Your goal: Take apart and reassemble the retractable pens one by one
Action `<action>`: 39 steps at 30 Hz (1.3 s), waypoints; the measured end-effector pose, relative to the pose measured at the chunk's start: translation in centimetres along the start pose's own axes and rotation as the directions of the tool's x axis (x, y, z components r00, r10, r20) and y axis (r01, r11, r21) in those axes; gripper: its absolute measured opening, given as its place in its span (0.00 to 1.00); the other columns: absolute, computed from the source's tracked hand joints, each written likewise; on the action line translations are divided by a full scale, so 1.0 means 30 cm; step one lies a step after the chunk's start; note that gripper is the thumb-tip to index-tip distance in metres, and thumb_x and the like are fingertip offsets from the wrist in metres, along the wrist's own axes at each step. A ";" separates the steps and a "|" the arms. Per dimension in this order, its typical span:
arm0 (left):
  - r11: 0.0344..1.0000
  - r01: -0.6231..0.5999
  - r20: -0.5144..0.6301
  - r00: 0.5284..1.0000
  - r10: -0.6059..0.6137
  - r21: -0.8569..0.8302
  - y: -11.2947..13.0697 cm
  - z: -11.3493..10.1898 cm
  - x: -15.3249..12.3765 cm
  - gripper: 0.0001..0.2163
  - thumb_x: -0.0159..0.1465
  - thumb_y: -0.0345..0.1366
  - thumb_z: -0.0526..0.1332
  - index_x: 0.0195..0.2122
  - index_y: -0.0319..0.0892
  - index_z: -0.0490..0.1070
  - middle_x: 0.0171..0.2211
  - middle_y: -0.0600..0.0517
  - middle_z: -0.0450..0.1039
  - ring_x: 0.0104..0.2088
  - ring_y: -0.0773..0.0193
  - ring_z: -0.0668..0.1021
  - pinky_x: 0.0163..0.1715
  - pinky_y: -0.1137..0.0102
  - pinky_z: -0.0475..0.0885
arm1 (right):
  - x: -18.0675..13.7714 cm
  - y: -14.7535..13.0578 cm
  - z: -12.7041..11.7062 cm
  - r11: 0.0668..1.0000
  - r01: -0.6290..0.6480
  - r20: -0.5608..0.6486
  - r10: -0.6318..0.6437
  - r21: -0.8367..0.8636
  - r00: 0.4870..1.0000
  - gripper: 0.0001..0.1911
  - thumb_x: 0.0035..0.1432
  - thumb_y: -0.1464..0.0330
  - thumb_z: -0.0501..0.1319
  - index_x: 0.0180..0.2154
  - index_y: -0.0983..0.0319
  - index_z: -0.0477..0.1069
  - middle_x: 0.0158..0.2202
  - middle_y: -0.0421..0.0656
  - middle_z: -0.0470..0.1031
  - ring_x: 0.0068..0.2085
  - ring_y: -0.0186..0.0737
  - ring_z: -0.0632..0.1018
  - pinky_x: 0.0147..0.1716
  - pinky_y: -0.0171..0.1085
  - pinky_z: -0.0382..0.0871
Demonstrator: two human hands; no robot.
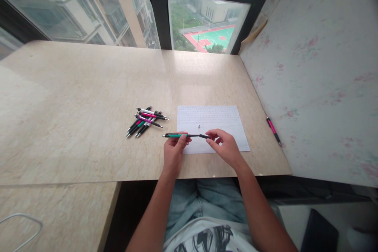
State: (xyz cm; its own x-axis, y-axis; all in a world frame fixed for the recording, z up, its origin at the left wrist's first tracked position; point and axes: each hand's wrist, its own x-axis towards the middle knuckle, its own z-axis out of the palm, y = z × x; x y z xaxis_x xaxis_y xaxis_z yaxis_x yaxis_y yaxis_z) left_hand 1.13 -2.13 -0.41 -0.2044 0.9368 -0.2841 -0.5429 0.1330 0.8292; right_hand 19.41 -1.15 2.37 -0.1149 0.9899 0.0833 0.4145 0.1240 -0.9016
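Observation:
My left hand (pixel 175 147) is closed around a green pen barrel (pixel 175 136), with a thin dark refill (pixel 193 135) sticking out of its right end. Between the fingertips of my right hand (pixel 224 145) is a black pen grip (pixel 204 136), whose left end meets or nearly meets the refill's tip. Both hands are above a sheet of paper (pixel 212 118) covered with faint rows of writing. On the sheet, just beyond the pen parts, lies a tiny dark piece (pixel 199 126), perhaps a pen tip; it is too small to be sure.
Several pens (pixel 144 122) with white, pink, purple and green barrels lie piled left of the paper. One pink and black pen (pixel 273 130) rests against the flowered wall (pixel 319 86) at right. A white cable (pixel 32 217) lies on the lower surface at front left. Windows (pixel 206 23) border the far edge.

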 end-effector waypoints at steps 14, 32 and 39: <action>1.000 0.011 -0.010 1.000 -0.010 0.001 0.001 0.002 0.003 0.12 0.53 0.39 0.70 0.36 0.38 0.77 0.30 0.50 0.78 0.30 0.68 0.78 0.35 0.72 0.71 | 0.084 0.075 0.099 0.878 -0.061 -0.199 -0.040 -0.475 0.979 0.10 0.59 0.68 0.58 0.41 0.60 0.75 0.33 0.44 0.77 0.32 0.41 0.75 0.36 0.40 0.67; 0.975 -0.055 0.188 0.982 0.015 0.213 -0.004 -0.017 -0.008 0.10 0.56 0.40 0.68 0.35 0.39 0.77 0.27 0.50 0.76 0.28 0.65 0.76 0.32 0.70 0.69 | 0.004 -0.069 0.068 0.998 -0.030 0.171 0.020 0.059 0.985 0.20 0.66 0.59 0.53 0.27 0.62 0.74 0.25 0.41 0.75 0.29 0.35 0.74 0.30 0.34 0.66; 0.982 -0.036 0.223 0.975 -0.006 0.184 0.010 -0.006 -0.015 0.10 0.58 0.40 0.66 0.37 0.38 0.77 0.29 0.48 0.77 0.30 0.64 0.76 0.34 0.69 0.70 | -0.011 -0.048 0.038 0.997 0.052 0.089 -0.047 -0.062 0.995 0.16 0.65 0.62 0.55 0.29 0.61 0.75 0.26 0.40 0.75 0.28 0.36 0.74 0.29 0.34 0.66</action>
State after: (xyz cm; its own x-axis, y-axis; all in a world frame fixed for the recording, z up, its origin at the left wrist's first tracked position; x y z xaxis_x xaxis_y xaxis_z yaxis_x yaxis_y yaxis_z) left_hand 0.91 -2.56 -0.13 -0.0144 0.9845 -0.1750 -0.3761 0.1568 0.9132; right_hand 17.82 -1.72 3.15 -0.2143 0.9729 0.0869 0.4631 0.1795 -0.8679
